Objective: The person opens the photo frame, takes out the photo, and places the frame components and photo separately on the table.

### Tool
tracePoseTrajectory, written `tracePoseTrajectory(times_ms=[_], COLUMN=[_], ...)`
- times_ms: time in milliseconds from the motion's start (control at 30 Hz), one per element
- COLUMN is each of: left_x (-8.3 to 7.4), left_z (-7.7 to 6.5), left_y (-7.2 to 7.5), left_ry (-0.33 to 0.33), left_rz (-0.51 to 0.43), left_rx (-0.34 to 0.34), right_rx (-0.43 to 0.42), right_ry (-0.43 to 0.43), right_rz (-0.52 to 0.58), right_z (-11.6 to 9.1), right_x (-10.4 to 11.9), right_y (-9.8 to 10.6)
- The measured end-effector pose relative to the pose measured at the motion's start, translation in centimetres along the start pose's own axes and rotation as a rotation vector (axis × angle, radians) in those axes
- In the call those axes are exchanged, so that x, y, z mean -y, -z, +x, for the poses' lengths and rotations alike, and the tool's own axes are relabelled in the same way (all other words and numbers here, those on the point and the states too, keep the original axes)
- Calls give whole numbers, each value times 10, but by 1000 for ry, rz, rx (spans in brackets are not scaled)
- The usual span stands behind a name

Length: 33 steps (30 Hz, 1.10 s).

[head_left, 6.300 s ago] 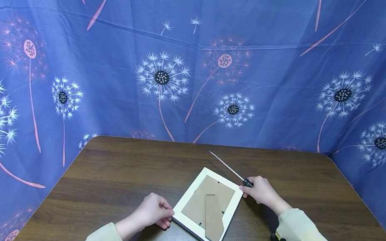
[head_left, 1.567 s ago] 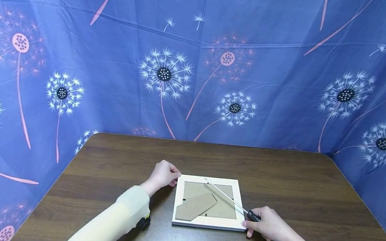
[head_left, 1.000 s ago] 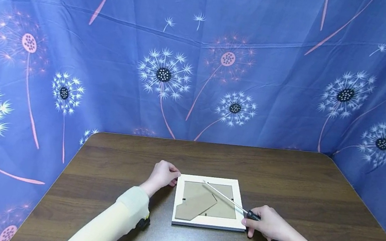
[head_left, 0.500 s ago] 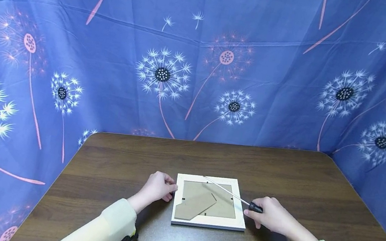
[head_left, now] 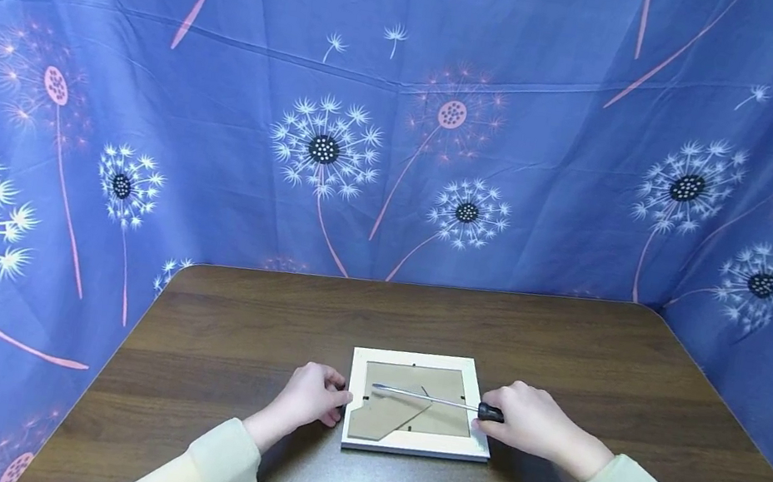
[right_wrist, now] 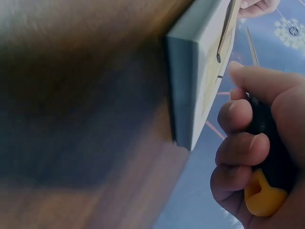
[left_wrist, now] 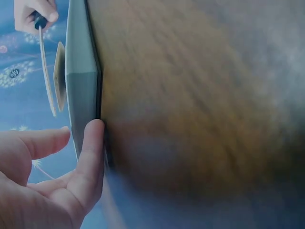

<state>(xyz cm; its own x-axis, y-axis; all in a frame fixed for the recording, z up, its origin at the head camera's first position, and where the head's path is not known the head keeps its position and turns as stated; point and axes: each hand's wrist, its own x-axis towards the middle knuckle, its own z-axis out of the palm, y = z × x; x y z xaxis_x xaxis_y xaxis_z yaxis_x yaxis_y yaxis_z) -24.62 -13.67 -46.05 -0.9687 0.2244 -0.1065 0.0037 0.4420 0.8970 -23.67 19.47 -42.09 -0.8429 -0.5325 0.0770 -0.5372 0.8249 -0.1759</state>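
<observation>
A white picture frame (head_left: 417, 441) lies face down on the table, its brown backing (head_left: 446, 421) and easel stand (head_left: 377, 419) facing up. My right hand (head_left: 536, 421) grips a screwdriver (head_left: 426, 397) by its black handle, which ends in yellow in the right wrist view. Its long metal shaft crosses above the backing, with the tip pointing left near a small dark tab (head_left: 366, 397). My left hand (head_left: 304, 398) is at the frame's left edge. In the left wrist view, one finger (left_wrist: 90, 143) lies straight against the frame's side, and the thumb (left_wrist: 50, 142) is slightly apart from it.
The brown wooden table (head_left: 230, 317) extends around the frame on all sides. A blue curtain (head_left: 223, 122) with dandelion prints hangs behind and beside it. More dark tabs (head_left: 410, 428) sit along the backing's edges.
Since the earliest frame, the picture frame has turned about a quarter turn clockwise. Lately my left hand has slid nearer along its edge, and the screwdriver has swung from slanted to nearly level across the backing.
</observation>
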Motion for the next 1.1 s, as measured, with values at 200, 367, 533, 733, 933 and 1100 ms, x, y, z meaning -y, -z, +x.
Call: tracePoseTrajectory(times_ms=[200,367,533,733,933,1100], left_x=[1,2,3,3,2,2], left_z=[-2,-2,-1,-1,-1,-1], left_y=[-2,-3,-4,-4,-5,-4], left_ry=[-15,-15,-24,-27,-18,-13], left_rz=[-19,-20,-30,-43,-53,-78], left_rx=[11,16,21,25,28,43], right_rx=[-23,-56,-95,-95,-88,-72], right_ry=[91,136,193,246,279,275], right_rz=[-123,-211,-275,-319,-338,-336], right_z=[11,18,26,34,38,38], right_x=[1,2,1,-1,2,4], right_y=[9,18,25,34,37,36])
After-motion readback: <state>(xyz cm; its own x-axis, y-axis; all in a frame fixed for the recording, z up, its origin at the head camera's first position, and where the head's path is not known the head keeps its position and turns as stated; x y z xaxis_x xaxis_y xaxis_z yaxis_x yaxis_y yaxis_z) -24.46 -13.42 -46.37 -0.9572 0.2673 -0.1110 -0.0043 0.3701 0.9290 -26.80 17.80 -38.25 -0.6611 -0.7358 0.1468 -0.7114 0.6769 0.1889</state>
